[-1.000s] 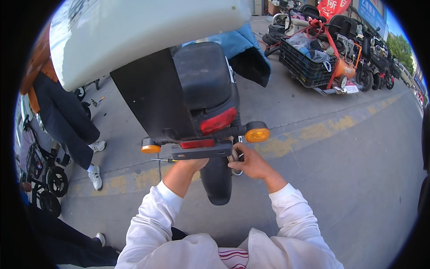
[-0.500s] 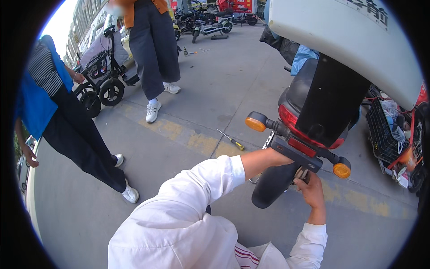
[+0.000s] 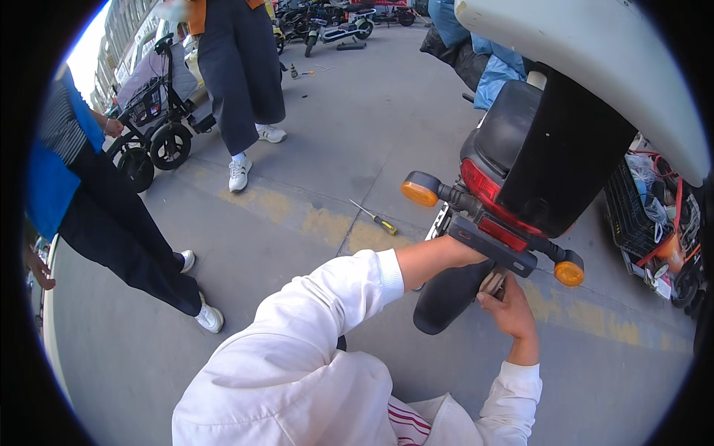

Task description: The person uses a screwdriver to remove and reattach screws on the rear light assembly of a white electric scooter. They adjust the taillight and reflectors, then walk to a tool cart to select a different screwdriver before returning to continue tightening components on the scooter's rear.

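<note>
Since a second ago, my view has swung left. My right hand (image 3: 515,311) curls beside the scooter's rear fender (image 3: 450,301), my left hand (image 3: 468,254) tucks under the tail bracket (image 3: 487,244), probably to work both sides; any grip I can't tell. A screwdriver (image 3: 384,224) lies beyond.

The rear end of the scooter (image 3: 558,149) stood at the right, with its bracket (image 3: 494,247) above the mudguard (image 3: 446,301). The left forearm (image 3: 428,264) entered between these two from the left; the right hand (image 3: 513,308) was at the right side of the mudguard. On the ground, left of the scooter, lay a screwdriver (image 3: 381,221) — between it and a farther person (image 3: 238,74). A nearer person (image 3: 123,223) stood at the left — behind was a small bike (image 3: 167,137). A crate (image 3: 625,212) was right of the scooter.
</note>
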`<act>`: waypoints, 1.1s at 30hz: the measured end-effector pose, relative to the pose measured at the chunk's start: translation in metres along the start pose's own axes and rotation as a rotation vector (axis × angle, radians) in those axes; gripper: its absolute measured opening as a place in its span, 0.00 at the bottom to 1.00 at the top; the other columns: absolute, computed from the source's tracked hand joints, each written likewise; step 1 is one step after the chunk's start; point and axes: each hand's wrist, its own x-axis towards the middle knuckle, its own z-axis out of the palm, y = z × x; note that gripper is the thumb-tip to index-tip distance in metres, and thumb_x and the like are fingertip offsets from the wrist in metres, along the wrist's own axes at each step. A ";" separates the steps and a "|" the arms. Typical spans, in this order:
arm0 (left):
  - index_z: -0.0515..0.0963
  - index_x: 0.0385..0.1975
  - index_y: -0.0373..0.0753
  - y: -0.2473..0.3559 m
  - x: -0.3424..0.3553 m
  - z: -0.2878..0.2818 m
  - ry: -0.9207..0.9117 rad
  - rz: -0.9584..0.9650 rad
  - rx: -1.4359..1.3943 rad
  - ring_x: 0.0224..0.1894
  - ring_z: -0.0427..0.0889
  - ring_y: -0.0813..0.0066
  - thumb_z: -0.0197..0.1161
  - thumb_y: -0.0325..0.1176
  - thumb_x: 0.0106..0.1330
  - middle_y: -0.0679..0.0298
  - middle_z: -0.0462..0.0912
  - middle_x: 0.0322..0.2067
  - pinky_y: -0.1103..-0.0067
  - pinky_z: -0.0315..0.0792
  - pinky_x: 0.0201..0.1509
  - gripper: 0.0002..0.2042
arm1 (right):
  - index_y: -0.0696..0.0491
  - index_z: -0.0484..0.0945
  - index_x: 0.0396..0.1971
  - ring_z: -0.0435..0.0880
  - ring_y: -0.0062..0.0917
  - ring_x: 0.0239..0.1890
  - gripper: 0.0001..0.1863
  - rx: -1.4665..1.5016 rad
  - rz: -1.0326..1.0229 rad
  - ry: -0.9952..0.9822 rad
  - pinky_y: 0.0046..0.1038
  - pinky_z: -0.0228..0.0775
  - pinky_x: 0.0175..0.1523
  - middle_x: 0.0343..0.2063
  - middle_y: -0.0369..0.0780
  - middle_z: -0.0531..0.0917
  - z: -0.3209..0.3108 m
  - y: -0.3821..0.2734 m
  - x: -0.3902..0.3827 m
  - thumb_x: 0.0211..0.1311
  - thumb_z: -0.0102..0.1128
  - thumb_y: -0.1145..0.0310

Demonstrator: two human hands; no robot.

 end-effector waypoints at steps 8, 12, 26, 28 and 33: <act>0.82 0.42 0.39 0.003 0.001 0.000 -0.022 -0.078 0.011 0.42 0.84 0.71 0.63 0.36 0.69 0.59 0.86 0.40 0.75 0.80 0.47 0.09 | 0.61 0.70 0.55 0.79 0.29 0.38 0.27 0.044 0.009 -0.038 0.32 0.74 0.46 0.37 0.42 0.80 -0.001 0.009 0.003 0.57 0.70 0.71; 0.82 0.47 0.38 -0.028 0.010 0.003 0.013 -0.001 0.067 0.43 0.83 0.74 0.63 0.34 0.69 0.61 0.86 0.41 0.76 0.78 0.49 0.11 | 0.60 0.69 0.56 0.80 0.29 0.40 0.28 0.025 -0.014 0.007 0.31 0.74 0.48 0.40 0.44 0.81 0.001 0.001 -0.001 0.57 0.70 0.72; 0.84 0.45 0.38 -0.035 0.007 0.004 0.032 0.212 -0.091 0.41 0.81 0.77 0.63 0.27 0.67 0.63 0.86 0.40 0.77 0.77 0.47 0.09 | 0.57 0.69 0.54 0.81 0.37 0.43 0.27 -0.084 0.053 0.044 0.36 0.72 0.51 0.41 0.49 0.81 -0.014 -0.008 0.000 0.59 0.69 0.64; 0.84 0.45 0.38 -0.053 0.007 -0.005 0.039 0.215 0.101 0.42 0.82 0.77 0.63 0.26 0.66 0.63 0.86 0.40 0.77 0.77 0.48 0.09 | 0.56 0.69 0.53 0.81 0.40 0.44 0.27 -0.102 0.047 0.044 0.36 0.71 0.51 0.41 0.49 0.81 -0.014 -0.009 0.001 0.59 0.70 0.62; 0.82 0.45 0.37 -0.049 0.012 0.000 0.011 0.177 -0.116 0.43 0.82 0.75 0.62 0.24 0.66 0.64 0.85 0.40 0.77 0.77 0.49 0.10 | 0.56 0.66 0.53 0.81 0.46 0.45 0.27 -0.128 0.058 0.019 0.39 0.71 0.50 0.40 0.52 0.81 -0.014 -0.007 0.001 0.59 0.69 0.60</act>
